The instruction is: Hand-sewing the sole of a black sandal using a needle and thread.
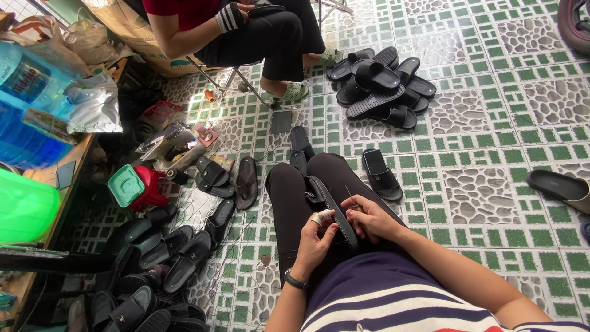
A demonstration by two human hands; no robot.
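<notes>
Both hands, left hand (314, 237) and right hand (367, 216), have fingers pinching one black sandal (332, 206) near blue water jugs (27, 104)

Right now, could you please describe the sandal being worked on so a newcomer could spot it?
Find the seated person's lap, legs in black trousers. The black sandal lies on it, between left hand and right hand. Every other sandal sits on the floor.

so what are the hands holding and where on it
A black sandal lying on the lap. The left hand grips its sole edge near the lower end, and the right hand pinches the same edge from the other side.
</notes>
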